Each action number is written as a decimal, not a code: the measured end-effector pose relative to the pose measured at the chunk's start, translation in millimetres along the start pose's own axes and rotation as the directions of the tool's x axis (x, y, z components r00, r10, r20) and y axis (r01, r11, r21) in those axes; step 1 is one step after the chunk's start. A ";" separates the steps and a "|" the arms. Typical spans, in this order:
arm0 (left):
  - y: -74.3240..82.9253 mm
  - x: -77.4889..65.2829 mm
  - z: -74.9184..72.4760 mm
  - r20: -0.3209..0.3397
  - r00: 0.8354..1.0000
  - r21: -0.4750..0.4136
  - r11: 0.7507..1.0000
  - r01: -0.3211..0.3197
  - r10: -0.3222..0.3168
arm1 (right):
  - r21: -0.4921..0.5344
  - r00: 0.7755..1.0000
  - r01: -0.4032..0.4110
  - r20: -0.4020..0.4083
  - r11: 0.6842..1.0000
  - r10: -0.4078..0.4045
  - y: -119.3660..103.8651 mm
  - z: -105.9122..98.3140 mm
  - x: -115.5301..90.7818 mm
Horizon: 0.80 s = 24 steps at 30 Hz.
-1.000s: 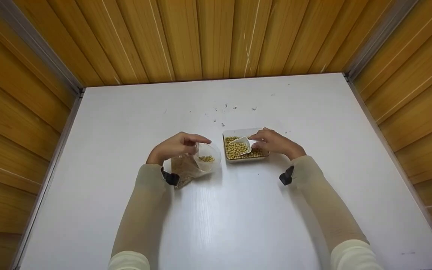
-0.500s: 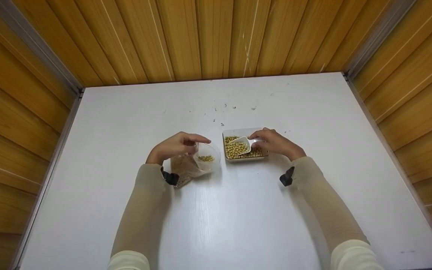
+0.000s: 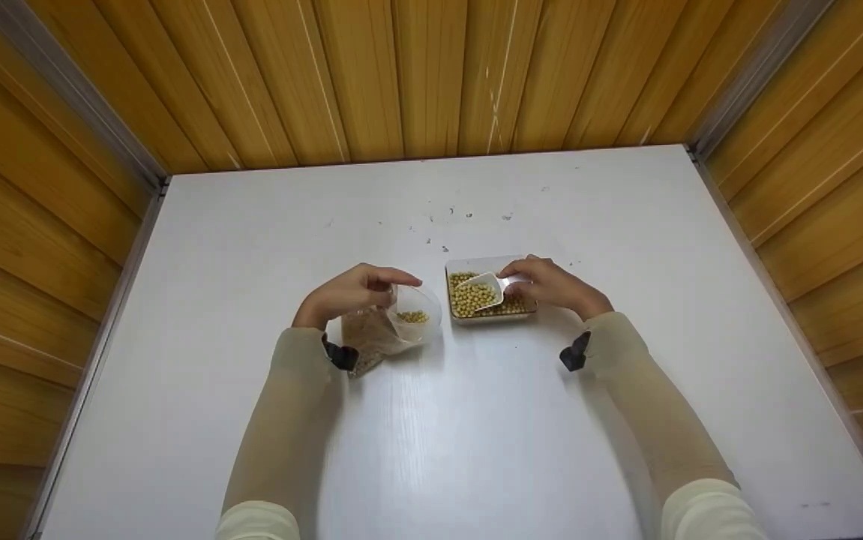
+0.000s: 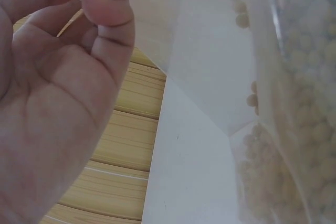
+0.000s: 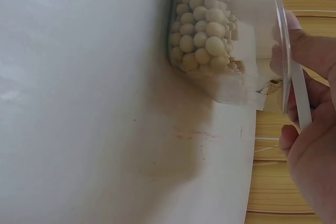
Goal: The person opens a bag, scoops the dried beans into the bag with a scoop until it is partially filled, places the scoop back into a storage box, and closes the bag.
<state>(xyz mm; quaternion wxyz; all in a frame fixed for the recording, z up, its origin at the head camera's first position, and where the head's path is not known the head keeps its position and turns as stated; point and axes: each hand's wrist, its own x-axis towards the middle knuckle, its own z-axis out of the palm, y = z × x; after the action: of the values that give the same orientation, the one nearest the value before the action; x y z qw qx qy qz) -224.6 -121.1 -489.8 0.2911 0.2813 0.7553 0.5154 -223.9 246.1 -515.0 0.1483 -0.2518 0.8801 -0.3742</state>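
In the head view my left hand [image 3: 349,294] pinches the upper edge of a clear plastic bag [image 3: 375,337], its round mouth facing right. Yellowish soybeans [image 3: 412,317] show inside the mouth, and more fill the bag's lower part [image 4: 310,140] in the left wrist view. To the right, my right hand [image 3: 551,286] grips the handle of a white scoop [image 3: 500,283]. The scoop's bowl lies among the soybeans in a clear rectangular container [image 3: 480,264]. In the right wrist view the handle [image 5: 301,98] shows between thumb and fingers, behind the container's wall.
Bag and container stand side by side on a white table [image 3: 431,420], with a narrow gap between them. Small dark marks [image 3: 444,249] dot the tabletop behind. Yellow wood-look panels [image 3: 431,82] enclose the back and both sides.
The right hand has shifted very slightly to the right with the scoop, and more of the handle shows. The left hand and the bag stay in place.
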 end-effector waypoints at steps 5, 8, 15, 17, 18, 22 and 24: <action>0.0 0.3 0.5 -0.001 1.000 -0.007 1.000 -0.002 0.001 | -0.039 1.000 0.010 -0.020 0.999 -0.011 -1.2 0.0 -0.3; -0.1 0.5 0.4 0.002 1.000 -0.015 1.000 -0.008 0.008 | -0.053 1.000 0.006 -0.023 0.999 -0.007 -1.6 -0.4 -0.8; -1.2 0.9 0.1 0.002 1.000 0.000 1.000 -0.023 0.023 | -0.056 0.999 -0.011 -0.036 0.998 0.009 -0.7 -0.5 -2.1; -1.8 1.2 -0.1 0.001 1.000 0.003 1.000 -0.024 0.024 | -0.051 0.999 -0.021 -0.040 0.998 0.019 -0.9 -0.3 -2.4; -2.2 1.4 -0.1 0.001 1.000 0.004 1.000 -0.025 0.025 | -0.047 0.999 -0.026 -0.041 0.999 0.024 -1.2 -0.2 -2.4; -2.1 1.2 0.0 -0.002 1.000 0.005 1.000 -0.019 0.019 | -0.046 0.998 -0.048 -0.045 0.998 0.046 -2.6 -0.2 -2.3; -1.8 1.1 0.1 -0.003 1.000 0.006 1.000 -0.017 0.017 | -0.057 0.998 -0.050 -0.051 0.997 0.047 -3.5 -0.6 -1.8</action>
<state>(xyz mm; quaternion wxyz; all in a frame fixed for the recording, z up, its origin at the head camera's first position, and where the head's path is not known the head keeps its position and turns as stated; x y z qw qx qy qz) -225.4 -120.7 -491.7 0.2846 0.2880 0.7548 0.5161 -221.5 245.4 -511.9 0.1281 -0.2254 0.8999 -0.3507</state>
